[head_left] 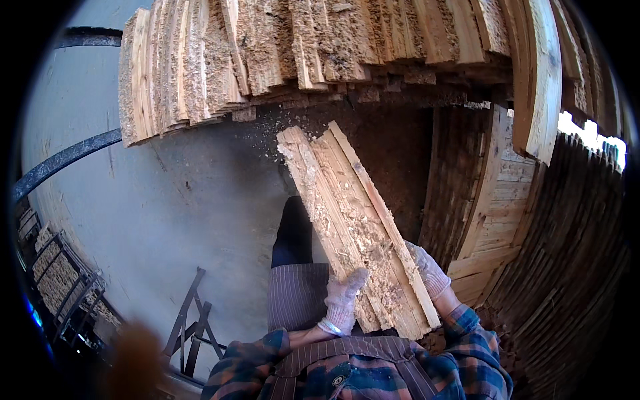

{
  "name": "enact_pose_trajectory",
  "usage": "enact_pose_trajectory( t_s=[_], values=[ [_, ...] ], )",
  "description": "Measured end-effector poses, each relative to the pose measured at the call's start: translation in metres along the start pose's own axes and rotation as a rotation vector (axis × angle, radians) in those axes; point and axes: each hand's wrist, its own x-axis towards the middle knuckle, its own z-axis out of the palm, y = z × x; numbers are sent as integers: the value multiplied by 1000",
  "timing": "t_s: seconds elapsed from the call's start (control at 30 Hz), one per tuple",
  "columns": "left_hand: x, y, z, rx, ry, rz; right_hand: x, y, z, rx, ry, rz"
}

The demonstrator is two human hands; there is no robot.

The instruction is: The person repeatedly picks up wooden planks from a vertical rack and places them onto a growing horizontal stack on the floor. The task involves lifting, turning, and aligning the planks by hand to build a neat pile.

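Observation:
A small bundle of rough wooden boards [333,220] lies slanted in front of my body, its far end tipped toward the left. Sawdust and shavings cover the upper faces, and chips scatter beside the far end. My left hand [344,300], in a pale knit glove, grips the near left edge with its thumb on top. On the opposite long edge, my gloved right hand [430,270] clasps the boards from the side; most of its fingers are hidden behind the wood.
Across the far side runs a long stack of boards [300,47] topped with sawdust. One board [539,87] juts out from it at right. Boards and a wooden panel [493,220] stand at my right. Dark metal legs [190,320] rise from the concrete floor [180,220] at lower left.

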Motion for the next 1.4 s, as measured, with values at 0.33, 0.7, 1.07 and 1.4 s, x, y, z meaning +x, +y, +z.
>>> enact_pose_trajectory(
  t_s=[0.33, 0.7, 1.07, 1.4],
  values=[
    [207, -73, -47, 282, 20, -479, 146, 241, 17, 1177, 348, 383],
    [212, -95, -25, 449, 27, -462, 155, 338, 43, 1473, 248, -79],
    [22, -72, 32, 1081, -128, 221, -14, 209, 5, 1220, 267, -706],
    [-30, -243, 168, 1589, -862, 162, -192, 358, -33, 388, 1470, -353]
  ],
)
